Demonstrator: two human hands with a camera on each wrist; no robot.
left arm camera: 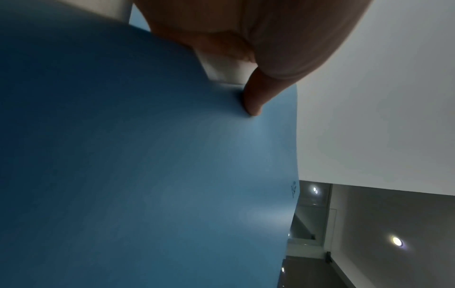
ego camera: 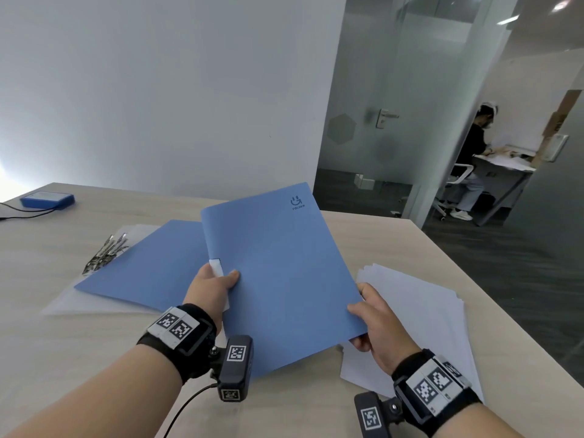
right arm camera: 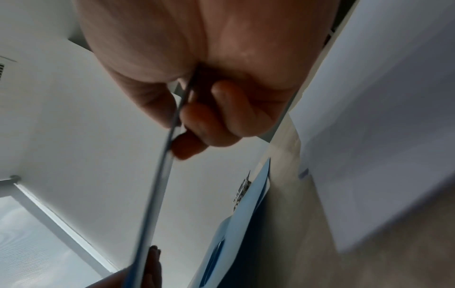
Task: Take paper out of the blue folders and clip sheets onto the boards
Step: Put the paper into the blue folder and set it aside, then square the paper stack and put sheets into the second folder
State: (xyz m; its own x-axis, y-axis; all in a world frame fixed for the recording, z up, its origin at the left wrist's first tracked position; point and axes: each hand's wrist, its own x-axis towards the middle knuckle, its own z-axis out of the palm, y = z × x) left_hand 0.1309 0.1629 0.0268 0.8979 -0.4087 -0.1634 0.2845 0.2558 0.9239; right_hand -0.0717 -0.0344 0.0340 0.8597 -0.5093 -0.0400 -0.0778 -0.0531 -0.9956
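A blue folder (ego camera: pixel 278 270) is held tilted above the table, logo at its far right corner. My left hand (ego camera: pixel 211 286) pinches its left edge, thumb on top, with a white strip of paper (ego camera: pixel 216 268) showing at the edge; the left wrist view shows the thumb (left arm camera: pixel 256 97) pressing the blue cover (left arm camera: pixel 147 155). My right hand (ego camera: pixel 373 314) grips the folder's near right corner, and its fingers (right arm camera: pixel 197 124) curl under the thin edge (right arm camera: pixel 160 175). A second blue folder (ego camera: pixel 148 273) lies flat to the left. Clear boards (ego camera: pixel 63 303) with metal clips (ego camera: pixel 106 252) lie beneath it.
A loose stack of white sheets (ego camera: pixel 420 320) lies at the right near the table edge (ego camera: pixel 493 298). A blue box (ego camera: pixel 47 199) with a black cable sits at the far left corner. Beyond a glass partition, a person sits at a desk (ego camera: pixel 502 165).
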